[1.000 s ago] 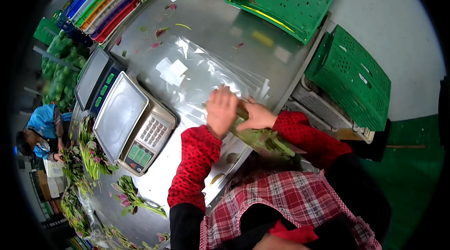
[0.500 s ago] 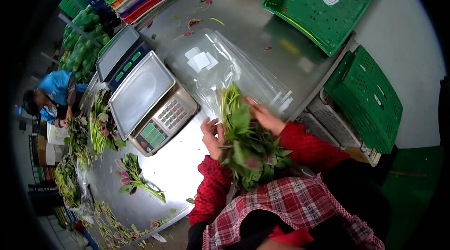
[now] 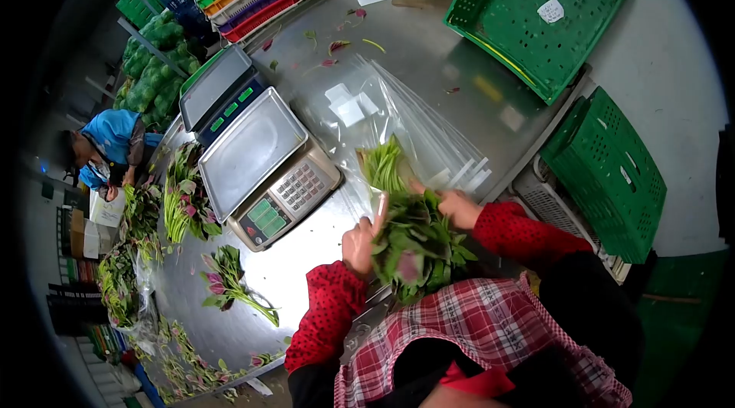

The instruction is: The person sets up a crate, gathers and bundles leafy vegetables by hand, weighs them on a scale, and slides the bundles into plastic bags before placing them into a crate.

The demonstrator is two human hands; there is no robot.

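Observation:
A bunch of leafy greens (image 3: 413, 243) with purple-tinged leaves lies in front of my body, its pale green stems (image 3: 385, 165) pointing away over a clear plastic bag (image 3: 406, 121). My left hand (image 3: 362, 243) is closed at the bunch's left side, its index finger stretched along the leaves. On the other side my right hand (image 3: 455, 207) grips the bunch where the stems meet the leaves; its fingertips are partly blurred and covered by leaves. Whether the stems are inside the bag or on top of it I cannot tell.
A digital scale (image 3: 287, 190) stands left of the bag, a second scale (image 3: 218, 94) behind it. A small bunch (image 3: 230, 282) and more greens (image 3: 184, 201) lie leftward. Green crates (image 3: 536, 25) stand at right. A co-worker (image 3: 111, 144) handles greens at far left.
Both hands have shifted toward my body along the bunch, and my left index finger now extends over the leaves. The whole view has shifted slightly; the scales remain in place.

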